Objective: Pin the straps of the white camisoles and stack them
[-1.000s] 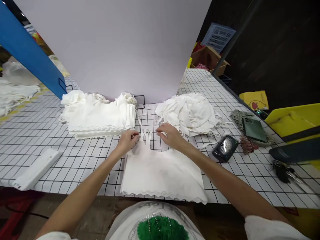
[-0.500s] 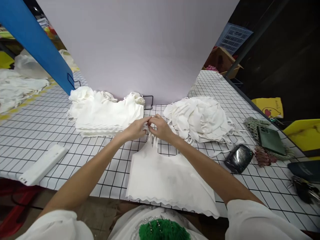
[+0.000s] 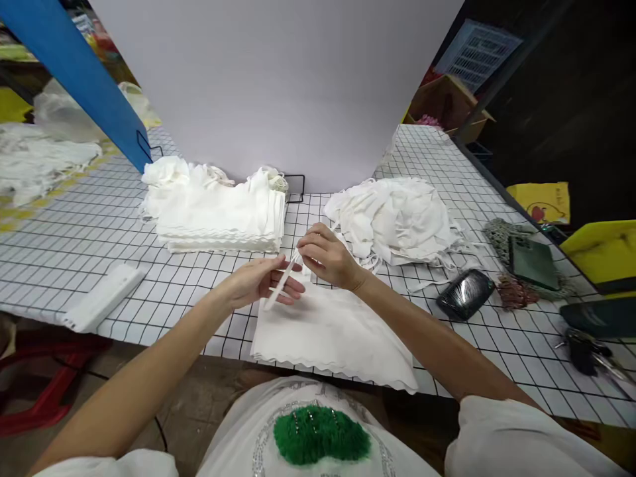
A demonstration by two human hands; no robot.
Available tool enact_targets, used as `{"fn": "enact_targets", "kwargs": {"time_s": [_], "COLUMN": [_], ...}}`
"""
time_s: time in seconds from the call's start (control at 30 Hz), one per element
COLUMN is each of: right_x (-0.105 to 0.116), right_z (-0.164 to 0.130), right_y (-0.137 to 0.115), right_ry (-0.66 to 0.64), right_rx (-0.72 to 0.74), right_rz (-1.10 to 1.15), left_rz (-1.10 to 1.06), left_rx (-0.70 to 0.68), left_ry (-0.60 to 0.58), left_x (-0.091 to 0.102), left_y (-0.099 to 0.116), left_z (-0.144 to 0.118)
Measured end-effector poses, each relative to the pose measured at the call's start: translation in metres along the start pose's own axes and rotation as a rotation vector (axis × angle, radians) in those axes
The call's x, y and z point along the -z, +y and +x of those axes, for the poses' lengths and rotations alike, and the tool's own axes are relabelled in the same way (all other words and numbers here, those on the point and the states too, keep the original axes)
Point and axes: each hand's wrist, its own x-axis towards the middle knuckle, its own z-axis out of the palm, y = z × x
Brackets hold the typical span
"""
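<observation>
A white camisole-like top [image 3: 332,328] with a wavy hem lies flat in front of me, its neckline pointing away from my body. Above its upper left corner, my right hand [image 3: 328,255] is closed in a pinch on a thin white strap [image 3: 281,285]. The strap's free part hangs down across the front of my left hand [image 3: 263,281], whose fingers are stretched out and apart with the palm turned inward. Whether the left fingers touch the strap, I cannot tell.
A neat stack of white tops [image 3: 221,215] sits back left, a loose white heap [image 3: 397,222] back right. Around them are a white power strip [image 3: 104,298], a black wrapped bundle [image 3: 466,294], a green phone [image 3: 534,263] and keys [image 3: 589,351]. A pale upright board [image 3: 278,93] stands behind.
My hands were together at the strap's top. Now the left hand has moved away to the lower left and opened, while the right still pinches the strap; the view has shifted slightly.
</observation>
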Motion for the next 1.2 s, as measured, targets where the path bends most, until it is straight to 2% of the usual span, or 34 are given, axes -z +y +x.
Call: {"fn": "enact_targets", "kwargs": {"time_s": [0.1, 0.2, 0.4, 0.6, 0.67, 0.73, 0.87, 0.93, 1.1, 1.2], "right_x": [-0.002, -0.002, 0.000, -0.004, -0.001, 0.003, 0.009, 0.008, 0.009, 0.012], "right_z": [-0.001, 0.000, -0.005, -0.020, -0.025, -0.028, -0.019, -0.011, -0.008, -0.012], "right_y": [-0.008, -0.010, -0.003, 0.007, 0.008, 0.003, -0.023, -0.034, -0.036, -0.035], "right_ry": [0.042, 0.086, 0.140, 0.185, 0.145, 0.040, -0.299, -0.385, -0.245, -0.203], "right_rx": [0.081, 0.092, 0.016, -0.123, -0.186, -0.276, -0.492, -0.584, -0.783, -0.848], "right_rz": [-0.019, -0.017, 0.048, 0.135, 0.154, 0.222, 0.573, 0.745, 0.837, 0.903], "left_rz": [-0.325, -0.412, -0.228, -0.114, -0.060, -0.002, 0.098, 0.122, 0.110, 0.102], "left_rx": [0.005, -0.108, -0.151, -0.146, -0.157, -0.206, -0.269, -0.257, -0.234, -0.232], "left_ry": [-0.043, 0.031, 0.267, 0.326, 0.376, 0.401, 0.302, 0.274, 0.263, 0.305], "left_x": [-0.010, -0.018, -0.022, -0.018, -0.017, -0.018, -0.024, -0.025, -0.022, -0.023], "left_y": [-0.020, -0.032, -0.049, -0.061, -0.061, -0.058, -0.045, -0.039, -0.032, -0.032], "left_z": [0.008, 0.010, -0.016, -0.035, -0.038, -0.038, -0.032, -0.029, -0.022, -0.018]}}
